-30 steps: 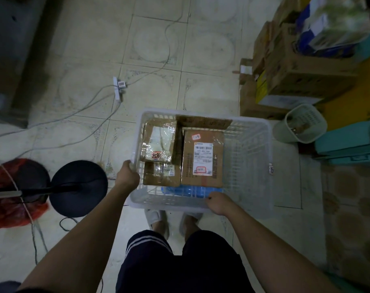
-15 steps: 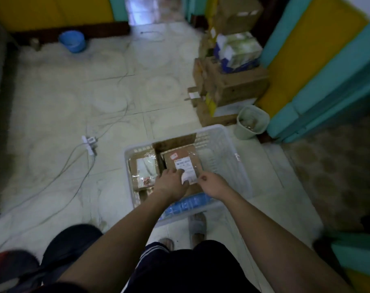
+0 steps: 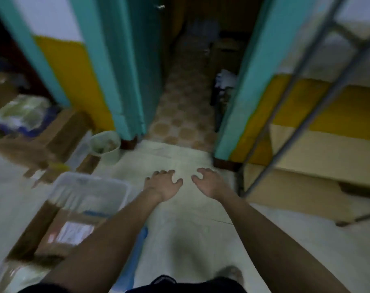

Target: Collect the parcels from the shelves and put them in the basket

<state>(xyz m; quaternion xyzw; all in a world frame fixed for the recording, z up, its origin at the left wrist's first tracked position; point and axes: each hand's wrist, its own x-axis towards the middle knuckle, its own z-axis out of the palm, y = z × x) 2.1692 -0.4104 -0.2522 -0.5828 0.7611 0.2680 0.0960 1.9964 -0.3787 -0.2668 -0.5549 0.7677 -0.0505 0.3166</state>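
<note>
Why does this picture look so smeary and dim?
Head view: motion blur smears the basket and the parcel inside it, so the label is unreadable; both hands, left and right, are fairly sharp; the room is dim; the wide lens bends the shelf frame.

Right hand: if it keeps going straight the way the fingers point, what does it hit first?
Probably nothing near: right hand points over bare floor toward the open doorway. Teal door frame stands just right of that line; depth unclear.

Both bare arms reached forward, the left hand (image 3: 163, 182) and right hand (image 3: 209, 182) side by side, palms down, fingers loosely spread and slightly curled, neither holding anything
</note>
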